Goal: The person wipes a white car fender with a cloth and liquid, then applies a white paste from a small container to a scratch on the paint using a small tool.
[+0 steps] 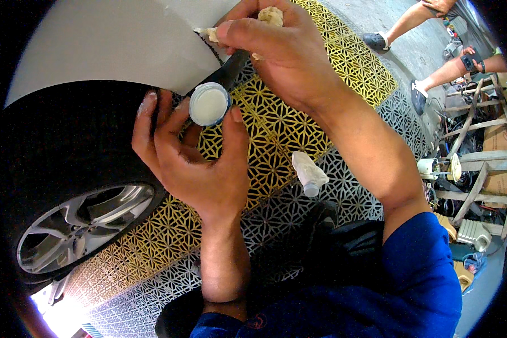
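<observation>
Between the thumb and fingers of my left hand (200, 169) is a small round cap (209, 105) with a blue rim, filled with white material. White smears mark one of its fingertips. Above it, my right hand (287, 62) pinches a crumpled, cream-coloured wad of cloth or paper (271, 16). A tip of the wad pokes out past the thumb and meets the lower edge of a pale car body panel (112, 48). Dark, chipped-looking marks run along that edge. The right fingertips are partly hidden behind the panel edge and thumb.
A car wheel with a black tyre (62, 127) stands at left. A white-wrapped small bottle (309, 173) lies on the yellow and grey lattice floor mat (259, 149). At far right are wooden pallets (479, 127) and clutter. Two other people's legs (442, 74) show at upper right.
</observation>
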The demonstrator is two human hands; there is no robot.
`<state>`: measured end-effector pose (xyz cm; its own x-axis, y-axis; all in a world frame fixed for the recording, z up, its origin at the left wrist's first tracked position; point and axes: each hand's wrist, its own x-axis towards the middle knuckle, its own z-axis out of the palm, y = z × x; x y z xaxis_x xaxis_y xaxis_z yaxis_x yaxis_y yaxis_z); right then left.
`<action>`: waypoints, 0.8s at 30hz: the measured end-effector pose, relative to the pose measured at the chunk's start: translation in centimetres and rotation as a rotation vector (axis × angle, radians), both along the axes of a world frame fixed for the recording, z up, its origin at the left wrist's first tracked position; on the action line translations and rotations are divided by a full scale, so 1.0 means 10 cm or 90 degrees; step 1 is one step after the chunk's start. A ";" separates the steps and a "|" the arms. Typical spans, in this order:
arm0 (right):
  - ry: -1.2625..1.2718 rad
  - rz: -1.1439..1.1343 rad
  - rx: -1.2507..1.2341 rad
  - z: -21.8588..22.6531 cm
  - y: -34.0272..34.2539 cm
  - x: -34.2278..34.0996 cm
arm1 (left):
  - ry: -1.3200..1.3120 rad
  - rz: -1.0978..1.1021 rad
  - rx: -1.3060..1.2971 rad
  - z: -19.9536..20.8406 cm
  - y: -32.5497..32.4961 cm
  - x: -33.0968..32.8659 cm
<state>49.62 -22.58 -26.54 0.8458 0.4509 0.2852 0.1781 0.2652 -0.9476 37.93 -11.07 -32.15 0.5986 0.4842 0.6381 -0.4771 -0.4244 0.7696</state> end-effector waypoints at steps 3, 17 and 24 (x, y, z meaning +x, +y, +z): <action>0.038 -0.018 -0.026 0.06 0.01 -0.04 | 0.013 0.008 0.002 0.01 0.00 -0.01; -0.323 -0.012 -0.369 0.41 -0.17 -0.28 | 0.016 0.028 0.072 -0.04 0.03 0.00; -0.430 0.003 -0.492 0.37 -0.11 -0.35 | 0.121 0.061 0.114 0.02 0.00 -0.10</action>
